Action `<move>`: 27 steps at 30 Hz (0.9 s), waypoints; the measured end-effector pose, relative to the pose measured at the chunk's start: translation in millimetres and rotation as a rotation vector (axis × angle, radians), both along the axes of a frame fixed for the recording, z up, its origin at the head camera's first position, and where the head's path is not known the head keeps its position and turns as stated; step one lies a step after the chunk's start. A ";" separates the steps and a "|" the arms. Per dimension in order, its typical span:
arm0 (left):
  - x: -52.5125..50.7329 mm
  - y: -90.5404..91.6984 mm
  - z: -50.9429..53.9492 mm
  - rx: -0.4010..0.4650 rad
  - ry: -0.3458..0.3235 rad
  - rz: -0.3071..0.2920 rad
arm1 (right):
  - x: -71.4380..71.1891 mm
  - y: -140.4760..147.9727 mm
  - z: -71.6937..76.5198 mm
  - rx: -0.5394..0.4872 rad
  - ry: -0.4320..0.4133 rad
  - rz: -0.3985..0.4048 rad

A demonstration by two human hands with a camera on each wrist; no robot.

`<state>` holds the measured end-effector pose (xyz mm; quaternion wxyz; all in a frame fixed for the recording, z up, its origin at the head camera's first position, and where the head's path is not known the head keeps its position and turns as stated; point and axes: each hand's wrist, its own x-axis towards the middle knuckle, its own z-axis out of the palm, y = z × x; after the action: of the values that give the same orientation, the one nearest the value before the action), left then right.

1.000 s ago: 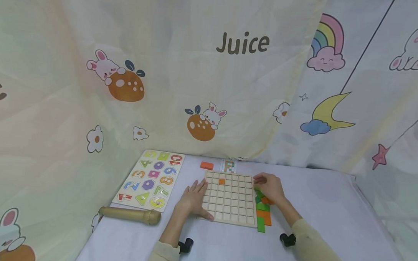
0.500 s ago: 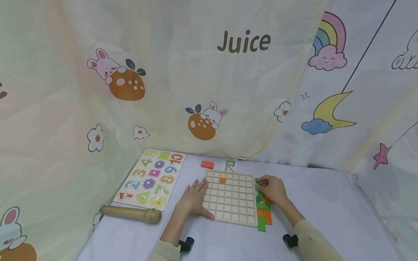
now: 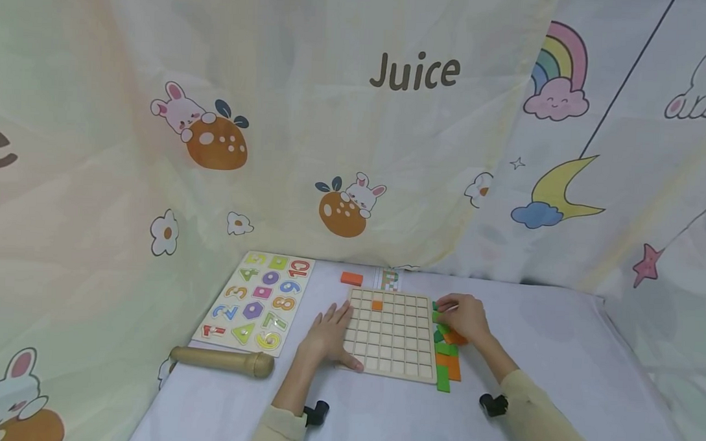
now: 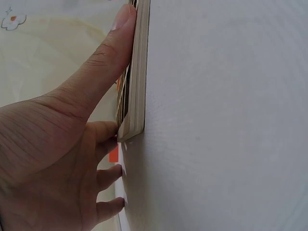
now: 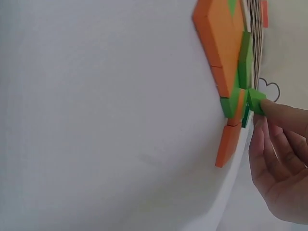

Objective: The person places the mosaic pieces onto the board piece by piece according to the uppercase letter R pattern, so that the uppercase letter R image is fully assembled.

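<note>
A light wooden grid board (image 3: 391,342) lies on the white table, with one orange square (image 3: 377,306) in a cell near its far left corner. My left hand (image 3: 327,336) rests at the board's left side with fingers spread and the thumb along the near edge. At the right side, my right hand (image 3: 466,317) pinches a green block (image 5: 257,101) between thumb and fingers, above the other pieces. Beneath and beside it lie several flat green and orange blocks (image 5: 222,43), partly overlapping along the board's edge.
Behind the board are an orange block (image 3: 351,279) and a small printed pattern card (image 3: 390,279). A number-and-shape puzzle board (image 3: 253,304) lies to the left, with a tan microphone-shaped object (image 3: 222,361) in front of it. Printed curtains (image 3: 419,158) hang behind the table.
My right hand has shifted slightly right, from the board's far right corner onto the blocks, and now pinches a green one. The left hand stays in place.
</note>
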<state>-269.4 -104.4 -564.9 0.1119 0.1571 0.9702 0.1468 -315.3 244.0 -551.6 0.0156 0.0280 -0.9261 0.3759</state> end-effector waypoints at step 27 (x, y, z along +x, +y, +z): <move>1.3 0.2 4.6 -0.004 0.020 -0.002 | -11.8 -41.1 5.5 -0.182 0.010 0.042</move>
<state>-268.1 -104.1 -560.2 0.1026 0.1591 0.9714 0.1433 -327.1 202.9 -546.2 0.0147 0.0478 -0.8873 0.4586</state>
